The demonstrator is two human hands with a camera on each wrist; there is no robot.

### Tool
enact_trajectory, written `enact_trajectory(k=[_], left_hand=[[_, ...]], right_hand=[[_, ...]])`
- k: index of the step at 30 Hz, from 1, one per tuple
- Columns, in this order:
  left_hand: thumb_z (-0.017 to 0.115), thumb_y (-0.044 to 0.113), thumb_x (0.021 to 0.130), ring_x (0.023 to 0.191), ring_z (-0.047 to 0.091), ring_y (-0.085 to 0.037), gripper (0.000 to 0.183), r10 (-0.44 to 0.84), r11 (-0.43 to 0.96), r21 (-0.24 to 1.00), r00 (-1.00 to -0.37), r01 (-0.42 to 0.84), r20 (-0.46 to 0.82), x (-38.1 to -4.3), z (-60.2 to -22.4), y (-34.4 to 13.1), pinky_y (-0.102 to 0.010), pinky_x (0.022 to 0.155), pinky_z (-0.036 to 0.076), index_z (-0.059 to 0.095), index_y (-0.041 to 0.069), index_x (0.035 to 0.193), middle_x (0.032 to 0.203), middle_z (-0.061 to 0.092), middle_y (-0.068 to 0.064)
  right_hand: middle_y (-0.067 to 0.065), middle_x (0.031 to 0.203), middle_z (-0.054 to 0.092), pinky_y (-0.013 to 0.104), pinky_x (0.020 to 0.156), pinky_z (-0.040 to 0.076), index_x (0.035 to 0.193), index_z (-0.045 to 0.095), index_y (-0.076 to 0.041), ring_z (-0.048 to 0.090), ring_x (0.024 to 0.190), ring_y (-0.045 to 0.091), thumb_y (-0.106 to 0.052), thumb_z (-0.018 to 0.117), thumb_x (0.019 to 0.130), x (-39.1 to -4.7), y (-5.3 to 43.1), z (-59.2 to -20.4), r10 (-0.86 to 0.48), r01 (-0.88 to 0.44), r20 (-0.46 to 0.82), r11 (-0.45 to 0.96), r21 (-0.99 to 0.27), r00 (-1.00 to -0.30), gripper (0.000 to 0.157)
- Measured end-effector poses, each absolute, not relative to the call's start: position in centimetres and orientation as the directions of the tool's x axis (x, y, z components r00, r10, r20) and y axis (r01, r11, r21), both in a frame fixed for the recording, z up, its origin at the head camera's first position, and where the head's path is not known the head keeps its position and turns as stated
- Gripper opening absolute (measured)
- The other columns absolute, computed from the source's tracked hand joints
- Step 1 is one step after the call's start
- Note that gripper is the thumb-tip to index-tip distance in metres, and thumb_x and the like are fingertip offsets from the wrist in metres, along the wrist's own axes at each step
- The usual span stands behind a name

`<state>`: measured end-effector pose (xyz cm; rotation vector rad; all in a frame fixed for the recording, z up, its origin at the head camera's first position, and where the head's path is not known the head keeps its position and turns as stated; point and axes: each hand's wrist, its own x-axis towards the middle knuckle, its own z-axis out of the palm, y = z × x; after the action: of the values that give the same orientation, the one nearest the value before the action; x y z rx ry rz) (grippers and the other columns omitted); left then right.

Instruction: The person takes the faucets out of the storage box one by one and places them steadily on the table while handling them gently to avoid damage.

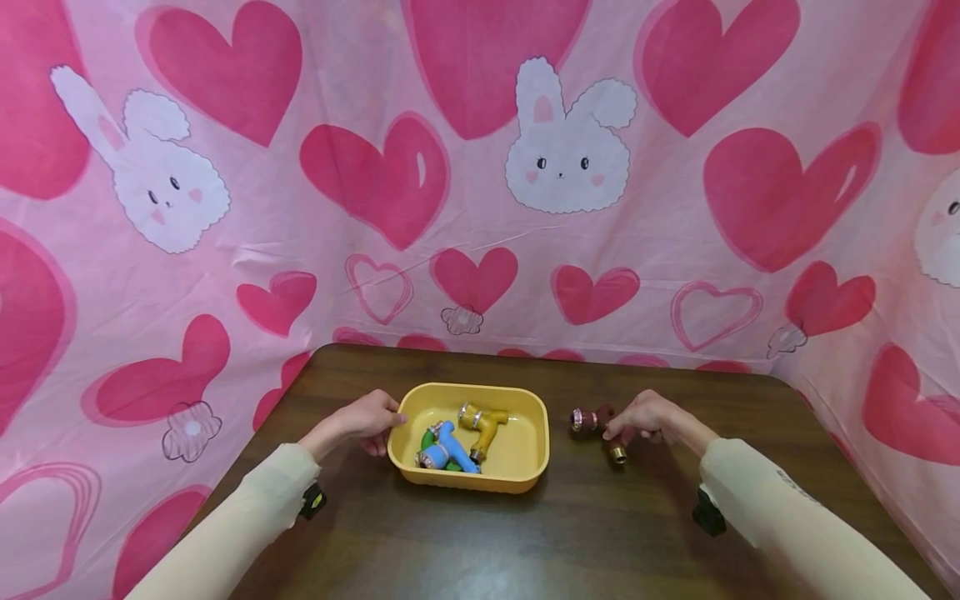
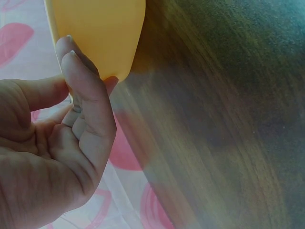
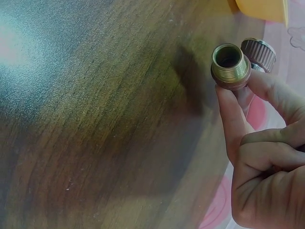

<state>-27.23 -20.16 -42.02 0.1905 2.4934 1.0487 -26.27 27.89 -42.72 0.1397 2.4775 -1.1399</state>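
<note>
At the left end of a yellow plastic tub point(image 1: 529, 482), my left hand point(image 1: 372, 419) pinches the rim between thumb and fingers. Inside the tub lie a blue angle valve point(image 1: 447, 446), a mustard-yellow one point(image 1: 489, 422) and a green one point(image 1: 427, 439), mostly hidden under the blue. To the right of the tub, my right hand point(image 1: 647, 417) pinches a dark red angle valve point(image 1: 585, 421). Its hollow brass threaded end point(image 3: 230, 67) and ribbed knob point(image 3: 259, 55) show in the right wrist view. Whether this valve touches the table is hard to tell.
The dark brown wooden table point(image 1: 480, 542) carries the tub and valves. Pink cloth point(image 1: 480, 225) with hearts and rabbits hangs behind the table and along both sides. Dark wrist devices point(image 1: 313, 501) sit on both sleeves.
</note>
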Motion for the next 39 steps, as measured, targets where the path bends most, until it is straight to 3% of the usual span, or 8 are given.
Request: enact_trajectory(k=[25, 39], left_hand=[[0.059, 0.01, 0.107, 0.045, 0.058, -0.015, 0.02, 0.259, 0.711, 0.7, -0.903, -0.061, -0.342, -27.2, -42.04, -20.03, -0.029, 0.047, 0.056, 0.072, -0.004, 0.112, 0.063, 0.061, -0.011], [0.059, 0.01, 0.107, 0.044, 0.058, -0.014, 0.018, 0.266, 0.727, 0.685, -0.903, -0.041, -0.336, -27.5, -42.14, -20.08, -0.029, 0.046, 0.056, 0.073, -0.002, 0.106, 0.061, 0.061, -0.011]], right_hand=[[0.008, 0.072, 0.075, 0.021, 0.045, 0.027, 0.078, 0.083, -0.006, 0.037, 0.044, 0.004, -0.019, 0.089, 0.079, -26.57, 27.69, -43.48, -0.034, 0.27, -0.385, 0.658, -0.703, -0.922, 0.015], [0.004, 0.069, 0.074, 0.022, 0.046, 0.026, 0.076, 0.082, -0.006, 0.037, 0.046, 0.006, -0.021, 0.089, 0.08, -26.8, 27.88, -43.44, -0.032, 0.264, -0.383, 0.672, -0.692, -0.923, 0.017]])
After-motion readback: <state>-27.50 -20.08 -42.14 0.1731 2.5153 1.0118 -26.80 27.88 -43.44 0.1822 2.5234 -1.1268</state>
